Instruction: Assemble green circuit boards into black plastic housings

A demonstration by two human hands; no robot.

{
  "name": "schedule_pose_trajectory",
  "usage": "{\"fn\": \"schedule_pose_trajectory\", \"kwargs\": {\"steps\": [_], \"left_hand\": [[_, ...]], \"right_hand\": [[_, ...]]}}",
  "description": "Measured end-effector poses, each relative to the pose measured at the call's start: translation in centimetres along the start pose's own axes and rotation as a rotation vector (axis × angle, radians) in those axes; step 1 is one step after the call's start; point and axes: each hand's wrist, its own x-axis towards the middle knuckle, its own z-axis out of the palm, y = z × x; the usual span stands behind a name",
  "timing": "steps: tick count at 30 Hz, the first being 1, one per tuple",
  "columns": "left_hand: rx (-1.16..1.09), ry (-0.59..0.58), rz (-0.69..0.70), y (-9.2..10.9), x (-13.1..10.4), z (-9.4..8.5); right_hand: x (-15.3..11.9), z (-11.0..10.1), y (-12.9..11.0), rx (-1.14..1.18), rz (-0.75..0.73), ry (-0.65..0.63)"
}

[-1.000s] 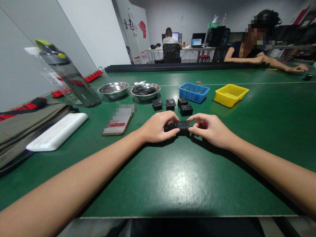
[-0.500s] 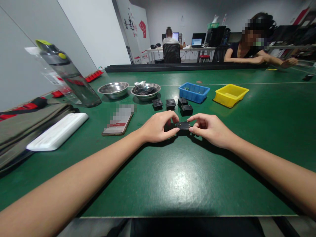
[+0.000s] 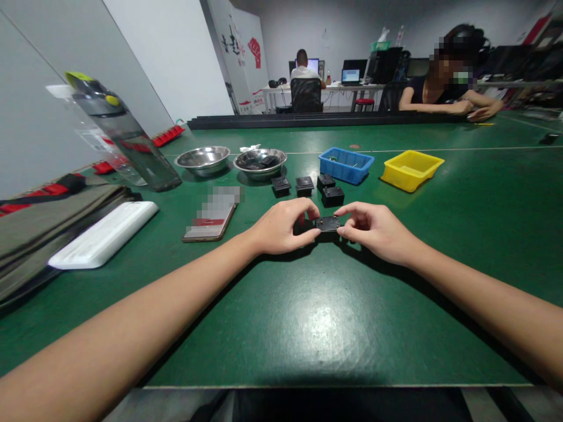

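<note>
Between my hands a small black plastic box [image 3: 328, 226] sits on the green table [image 3: 281, 316], its top dotted with small bright spots. My left hand [image 3: 288, 225] grips its left side with thumb and fingers. On the right side, the thumb and index finger of my right hand [image 3: 373, 231] close on the box's edge. Just beyond it stand two similar black boxes, one nearer [image 3: 333, 197] and one behind [image 3: 325, 181]. To their left lie two flanged black parts, one [image 3: 304, 186] beside the other [image 3: 280, 187].
Behind are a steel bowl [image 3: 202, 161], another bowl [image 3: 260, 164] with black parts, a blue tray [image 3: 345, 166] and a yellow tray [image 3: 412, 170]. Leftward lie a phone [image 3: 212, 214], a white bar-shaped object [image 3: 103, 235], a bag [image 3: 57, 220] and a bottle [image 3: 127, 138]. A person [image 3: 453, 88] sits across.
My hands stay nearly still around the black box, whose top looks tilted very slightly differently. Across the table, the other person's outstretched arm has drawn back in.
</note>
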Motion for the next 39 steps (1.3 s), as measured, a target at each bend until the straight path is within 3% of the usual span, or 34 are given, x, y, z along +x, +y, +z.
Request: {"fn": "schedule_pose_trajectory", "kwargs": {"steps": [14,26,32,39], "left_hand": [[-0.015,0.002,-0.016,0.1,0.0,0.0],[-0.004,-0.027,-0.042,0.3,0.0,-0.1],[0.010,-0.023,-0.049,0.2,-0.1,0.1],[0.036,-0.012,-0.134,-0.2,-0.2,0.2]], "right_hand": [[-0.1,-0.2,0.1,-0.076,-0.006,-0.006],[-0.4,-0.5,-0.6,-0.511,-0.295,0.006],[-0.3,0.0,0.0,-0.598,-0.421,0.023],[-0.6,0.0,0.8,-0.646,-0.451,0.025]]}}
